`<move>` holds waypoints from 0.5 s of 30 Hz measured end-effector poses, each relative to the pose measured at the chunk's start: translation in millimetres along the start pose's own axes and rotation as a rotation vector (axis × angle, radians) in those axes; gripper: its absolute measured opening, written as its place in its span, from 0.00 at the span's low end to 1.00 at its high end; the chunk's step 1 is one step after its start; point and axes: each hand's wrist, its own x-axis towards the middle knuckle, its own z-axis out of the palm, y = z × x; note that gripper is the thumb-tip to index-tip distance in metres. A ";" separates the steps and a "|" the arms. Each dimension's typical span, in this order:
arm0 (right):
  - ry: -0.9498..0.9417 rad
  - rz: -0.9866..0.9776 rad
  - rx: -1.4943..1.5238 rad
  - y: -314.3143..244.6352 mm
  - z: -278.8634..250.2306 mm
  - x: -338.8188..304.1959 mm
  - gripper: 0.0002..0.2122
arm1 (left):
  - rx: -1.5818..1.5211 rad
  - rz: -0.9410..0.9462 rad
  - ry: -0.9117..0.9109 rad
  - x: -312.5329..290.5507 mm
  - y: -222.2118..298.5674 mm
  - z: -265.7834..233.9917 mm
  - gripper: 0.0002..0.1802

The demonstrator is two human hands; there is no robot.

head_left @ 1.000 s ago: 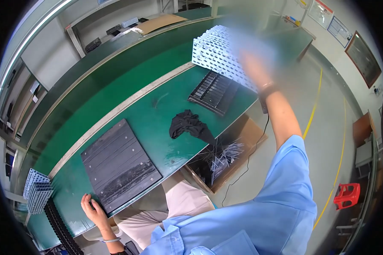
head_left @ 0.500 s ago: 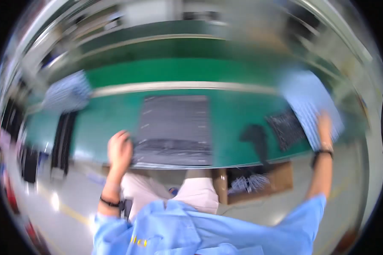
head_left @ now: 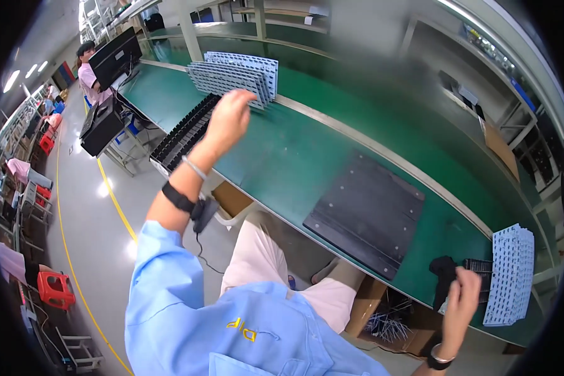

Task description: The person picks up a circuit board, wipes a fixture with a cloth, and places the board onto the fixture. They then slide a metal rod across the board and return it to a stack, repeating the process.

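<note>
1. Left hand (head_left: 229, 119): raised, fingers loosely curled, holding nothing, just before the upright row of white perforated boards (head_left: 235, 75) on the green bench (head_left: 282, 156).
2. Right hand (head_left: 460, 301): rests at the bench edge beside a second board stack (head_left: 511, 276) and a black cloth (head_left: 443, 271); whether it grips anything cannot be told.
3. Handling: boards look thin, stiff, light and likely fragile. Take one by its top edge or both sides; avoid flexing.
4. Black slotted trays (head_left: 182, 135) lie below the row; contents unclear.
5. The cardboard box (head_left: 395, 319) under the bench holds thin wire-like parts.
6. A dark plate (head_left: 363, 213) lies between the hands.
</note>
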 end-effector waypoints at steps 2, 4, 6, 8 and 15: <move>-0.049 -0.010 0.007 -35.0 15.3 -9.6 0.10 | 0.068 0.006 0.019 12.4 -44.7 -6.6 0.14; -0.094 -0.017 0.010 -48.0 25.4 -14.9 0.10 | 0.167 -0.141 -0.021 17.9 -91.8 -5.7 0.16; -0.019 0.053 0.080 -52.5 31.1 -22.2 0.10 | 0.219 -0.151 -0.043 22.7 -129.5 1.1 0.16; 0.027 0.097 0.101 -57.7 37.4 -30.0 0.09 | 0.334 -0.189 -0.095 28.4 -154.5 11.5 0.18; 0.112 0.272 0.180 -77.8 60.0 -48.4 0.08 | 0.600 -0.089 -0.358 52.3 -176.1 12.7 0.15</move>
